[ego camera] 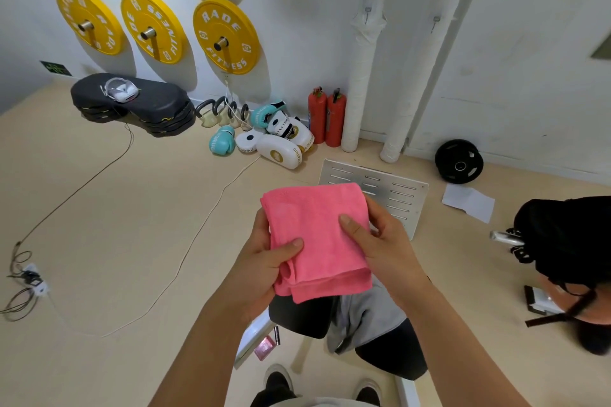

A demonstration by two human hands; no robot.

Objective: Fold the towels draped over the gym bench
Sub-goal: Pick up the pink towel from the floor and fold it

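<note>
I hold a pink towel (319, 235), folded into a thick rectangle, in the air in front of me. My left hand (264, 261) grips its left edge with the thumb on top. On the right side, my right hand (380, 241) holds it with the thumb pressed on the top layer and the fingers underneath. Below the towel lies the black gym bench (301, 317), and a grey towel (363, 317) is draped across it.
A white slotted metal plate (396, 195) lies on the floor beyond the bench. Boxing gloves (221, 140), pads and two red fire extinguishers (327, 117) stand by the wall. A black bag (568, 238) sits at right, and cables (99, 172) cross the floor at left.
</note>
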